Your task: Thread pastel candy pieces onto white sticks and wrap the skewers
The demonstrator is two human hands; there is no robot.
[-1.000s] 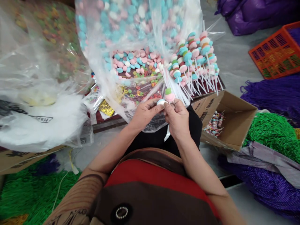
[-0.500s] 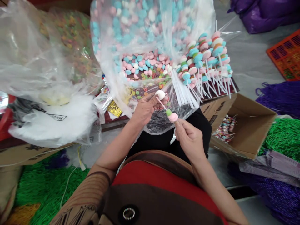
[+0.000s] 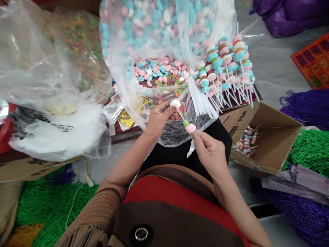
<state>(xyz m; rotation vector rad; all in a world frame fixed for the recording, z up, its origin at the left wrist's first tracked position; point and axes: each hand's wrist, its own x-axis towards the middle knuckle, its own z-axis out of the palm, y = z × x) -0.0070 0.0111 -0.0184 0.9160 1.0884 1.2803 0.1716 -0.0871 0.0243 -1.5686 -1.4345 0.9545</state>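
Observation:
Pinched in my left hand (image 3: 160, 118) is a white marshmallow (image 3: 175, 103), seated at the upper end of a thin stick (image 3: 182, 115). Lower on that stick sit a green candy ring (image 3: 185, 122) and a pink marshmallow (image 3: 190, 128). My right hand (image 3: 209, 147) grips the stick's lower end just under the pink piece, thumb against fingers. Beneath both hands spreads a clear plastic sheet (image 3: 177, 133). Beyond them lie loose pink, blue and white marshmallows (image 3: 164, 65), several candy rings (image 3: 168, 81) and a bundle of white sticks (image 3: 202, 99).
Finished marshmallow skewers (image 3: 226, 65) are piled at the right. A large clear bag of marshmallows (image 3: 159, 24) stands behind, another bag of candy rings (image 3: 79, 41) at left. An open cardboard box (image 3: 272, 137) sits low on the right, near an orange crate (image 3: 313, 61).
The white marshmallow now sits on the stick's upper end, where before the tip was beside it. My right hand has shifted slightly to the right.

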